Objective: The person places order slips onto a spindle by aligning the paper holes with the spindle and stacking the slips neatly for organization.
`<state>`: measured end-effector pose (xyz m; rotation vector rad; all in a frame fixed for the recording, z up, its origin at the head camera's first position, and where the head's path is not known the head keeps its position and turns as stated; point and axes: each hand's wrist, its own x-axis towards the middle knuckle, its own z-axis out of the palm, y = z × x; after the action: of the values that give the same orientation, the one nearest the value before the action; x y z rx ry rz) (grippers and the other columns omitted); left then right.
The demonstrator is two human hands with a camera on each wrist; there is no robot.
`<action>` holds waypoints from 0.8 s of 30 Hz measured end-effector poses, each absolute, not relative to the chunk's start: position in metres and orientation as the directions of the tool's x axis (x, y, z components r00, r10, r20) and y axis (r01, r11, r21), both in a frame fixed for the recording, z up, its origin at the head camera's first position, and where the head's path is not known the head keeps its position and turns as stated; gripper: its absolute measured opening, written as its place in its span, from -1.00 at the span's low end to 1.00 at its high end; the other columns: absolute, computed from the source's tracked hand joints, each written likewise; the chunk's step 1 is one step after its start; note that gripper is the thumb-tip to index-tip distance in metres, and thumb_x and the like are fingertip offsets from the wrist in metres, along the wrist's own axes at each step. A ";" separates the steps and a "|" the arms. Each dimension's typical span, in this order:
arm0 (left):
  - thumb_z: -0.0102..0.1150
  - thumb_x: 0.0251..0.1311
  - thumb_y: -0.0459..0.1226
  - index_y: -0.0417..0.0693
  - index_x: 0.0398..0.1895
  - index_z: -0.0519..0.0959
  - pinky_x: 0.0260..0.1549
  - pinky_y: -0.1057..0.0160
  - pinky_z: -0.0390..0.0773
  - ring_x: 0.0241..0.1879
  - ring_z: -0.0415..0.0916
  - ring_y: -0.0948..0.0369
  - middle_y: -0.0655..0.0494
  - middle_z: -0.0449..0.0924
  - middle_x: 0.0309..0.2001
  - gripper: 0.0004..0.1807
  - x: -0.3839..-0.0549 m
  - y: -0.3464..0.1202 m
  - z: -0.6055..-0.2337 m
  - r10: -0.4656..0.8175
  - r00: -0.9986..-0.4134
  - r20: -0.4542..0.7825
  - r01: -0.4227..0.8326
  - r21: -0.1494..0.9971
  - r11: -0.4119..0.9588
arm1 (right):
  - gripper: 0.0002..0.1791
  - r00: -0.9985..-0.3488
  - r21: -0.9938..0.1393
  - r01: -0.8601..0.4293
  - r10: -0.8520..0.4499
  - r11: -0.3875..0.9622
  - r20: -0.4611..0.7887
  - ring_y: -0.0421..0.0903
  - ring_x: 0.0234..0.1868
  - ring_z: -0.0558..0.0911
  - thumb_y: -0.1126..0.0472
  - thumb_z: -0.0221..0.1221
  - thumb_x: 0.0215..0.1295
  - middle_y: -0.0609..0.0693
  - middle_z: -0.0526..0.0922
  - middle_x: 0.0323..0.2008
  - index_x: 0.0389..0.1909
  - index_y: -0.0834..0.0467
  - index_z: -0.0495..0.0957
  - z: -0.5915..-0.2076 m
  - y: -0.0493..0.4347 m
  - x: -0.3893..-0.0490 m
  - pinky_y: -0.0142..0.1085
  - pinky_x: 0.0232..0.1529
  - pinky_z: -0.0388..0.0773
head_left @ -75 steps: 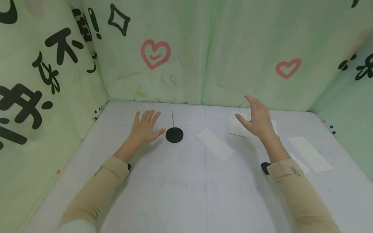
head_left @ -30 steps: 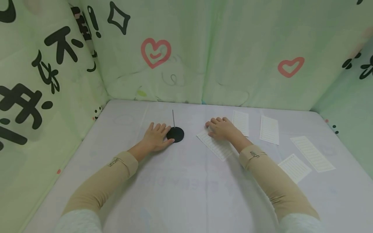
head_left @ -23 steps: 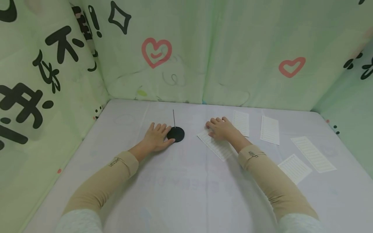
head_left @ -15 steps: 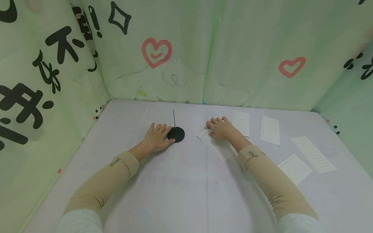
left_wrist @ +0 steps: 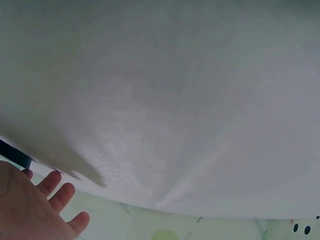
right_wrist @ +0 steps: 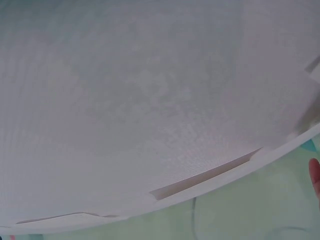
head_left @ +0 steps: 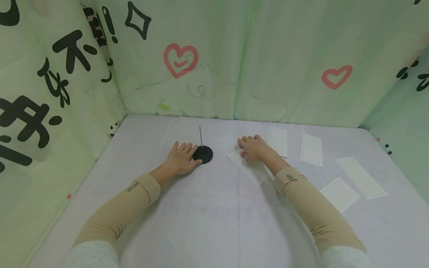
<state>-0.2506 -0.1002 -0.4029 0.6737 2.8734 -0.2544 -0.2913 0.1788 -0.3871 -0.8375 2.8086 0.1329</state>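
A black round base [head_left: 203,155] with a thin upright metal spike [head_left: 200,137] stands left of the table's middle. My left hand [head_left: 179,159] lies against its left side, thumb and index finger at the edge, fingers spread. In the left wrist view that hand [left_wrist: 35,207] shows beside the dark base [left_wrist: 14,154]. My right hand [head_left: 255,148] pinches the far end of a white printed paper slip [head_left: 252,169], which lies slantwise on the table. The fingers' undersides are hidden. Only a fingertip [right_wrist: 315,175] shows in the right wrist view.
Several more printed slips lie to the right: one upright slip [head_left: 277,142], another beside it [head_left: 311,149], a long slip [head_left: 362,178] and a shorter one [head_left: 340,194]. A green curtain [head_left: 281,85] closes the back and sides of the white table [head_left: 207,223].
Since the earliest frame, my left hand has come right to the black base. My right hand has moved left and down onto the slanted slip. In the last second both hands stay still.
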 end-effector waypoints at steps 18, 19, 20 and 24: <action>-0.51 0.32 0.21 -0.08 0.42 -0.06 0.27 -0.08 -0.16 0.36 -0.07 -0.03 -0.09 0.00 0.38 -0.24 -0.252 -0.100 -0.407 0.419 -0.882 -0.216 0.454 -0.147 0.879 | -0.84 -0.865 -0.397 -0.424 -0.494 0.814 -0.090 -0.05 -0.34 0.40 0.20 0.08 0.28 0.03 0.44 -0.40 -0.22 0.21 0.40 -0.385 0.189 -0.295 -0.13 -0.17 0.28; -0.50 0.31 0.21 -0.08 0.42 -0.06 0.27 -0.08 -0.16 0.36 -0.06 -0.03 -0.09 0.00 0.38 -0.24 -0.252 -0.100 -0.407 0.419 -0.882 -0.214 0.453 -0.146 0.879 | -0.84 -0.873 -0.454 -0.407 -0.484 0.793 -0.064 -0.05 -0.35 0.39 0.21 0.10 0.27 0.04 0.44 -0.40 -0.26 0.22 0.40 -0.385 0.191 -0.296 -0.18 -0.23 0.29; -0.51 0.31 0.21 -0.08 0.42 -0.06 0.27 -0.08 -0.15 0.35 -0.06 -0.03 -0.10 0.00 0.38 -0.24 -0.252 -0.101 -0.407 0.420 -0.882 -0.213 0.454 -0.148 0.879 | -0.83 -0.882 -0.508 -0.389 -0.470 0.769 -0.037 -0.04 -0.35 0.40 0.21 0.13 0.26 0.06 0.45 -0.39 -0.28 0.24 0.41 -0.384 0.193 -0.296 -0.22 -0.26 0.31; -0.52 0.31 0.21 -0.08 0.42 -0.06 0.27 -0.09 -0.14 0.35 -0.05 -0.03 -0.10 0.00 0.38 -0.23 -0.251 -0.101 -0.406 0.422 -0.881 -0.215 0.457 -0.156 0.876 | -0.80 -0.931 -0.669 -0.278 -0.364 0.690 0.012 -0.04 -0.31 0.43 0.22 0.20 0.19 0.08 0.51 -0.37 -0.31 0.30 0.48 -0.378 0.198 -0.295 -0.30 -0.28 0.37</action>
<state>-0.2511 -0.1008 -0.4063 0.6781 2.8717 -0.3017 -0.2953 0.1979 -0.3778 -0.5290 2.7750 -1.0676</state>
